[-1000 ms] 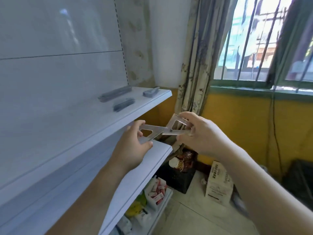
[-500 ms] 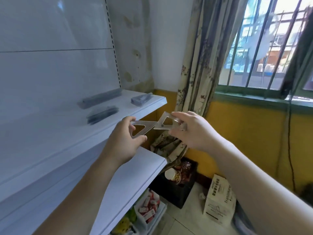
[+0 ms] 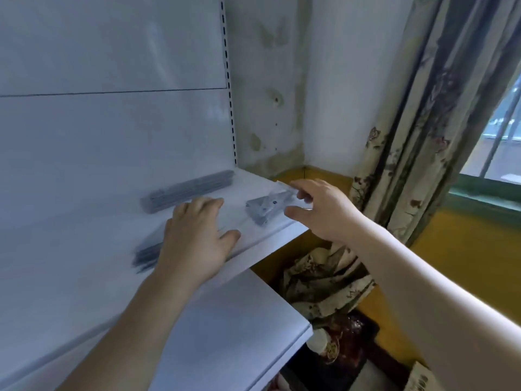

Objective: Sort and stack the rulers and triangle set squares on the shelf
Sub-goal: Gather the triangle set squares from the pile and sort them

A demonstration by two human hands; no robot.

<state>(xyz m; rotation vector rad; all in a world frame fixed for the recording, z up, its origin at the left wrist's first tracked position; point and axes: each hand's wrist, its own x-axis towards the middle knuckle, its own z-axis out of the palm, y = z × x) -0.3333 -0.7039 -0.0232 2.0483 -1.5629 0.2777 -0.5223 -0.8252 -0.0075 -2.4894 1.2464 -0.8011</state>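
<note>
left of centre, your left hand lay flat, fingers released, on the near stack, its square likely placed. right of centre, your right hand pinched a clear set square over the triangle pile; rulers lay behind. a moment earlier you held both squares in mid-air.

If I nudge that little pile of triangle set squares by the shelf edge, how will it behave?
The pile of set squares looks like thin flat pieces, so it will probably shear and fan out rather than tip. The shelf looks smooth and glossy, so it likely slides easily, and it sits near the front edge.
</note>
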